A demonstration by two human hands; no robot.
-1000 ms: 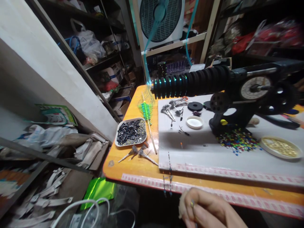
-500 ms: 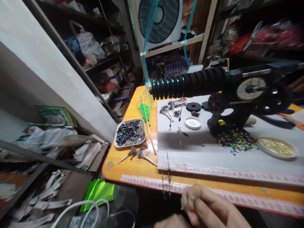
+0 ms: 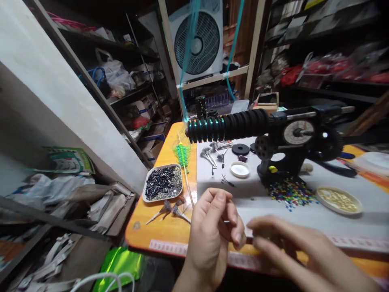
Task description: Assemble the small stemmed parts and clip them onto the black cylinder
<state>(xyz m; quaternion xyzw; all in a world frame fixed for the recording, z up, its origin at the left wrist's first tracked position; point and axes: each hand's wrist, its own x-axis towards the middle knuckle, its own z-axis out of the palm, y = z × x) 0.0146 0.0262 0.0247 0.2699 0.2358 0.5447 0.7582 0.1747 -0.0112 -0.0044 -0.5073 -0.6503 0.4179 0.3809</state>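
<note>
My left hand [image 3: 212, 233] is raised over the front edge of the orange table [image 3: 161, 231], its fingers curled and pinched together. A thin pale strand [image 3: 226, 221] shows between its fingertips. My right hand [image 3: 304, 251] is blurred, and its fingers stretch left until they almost touch the left thumb. Whether it holds anything is not visible. Behind the hands lies a grey mat [image 3: 273, 205]. On it stands a black winding machine [image 3: 291, 138] with a ribbed roller [image 3: 227, 125].
The mat carries a pile of coloured beads [image 3: 288, 194], a dish of gold beads [image 3: 338, 199] and a white lid [image 3: 240, 169]. A tray of black tubes [image 3: 163, 182] and a green bundle on a stick [image 3: 182, 154] lie to the left. A fan [image 3: 197, 42] stands behind, beside cluttered shelves.
Both hands have risen from below the table edge into view, now in front of the mat. The view has tilted up. The beaded line hanging over the edge is now hidden.
</note>
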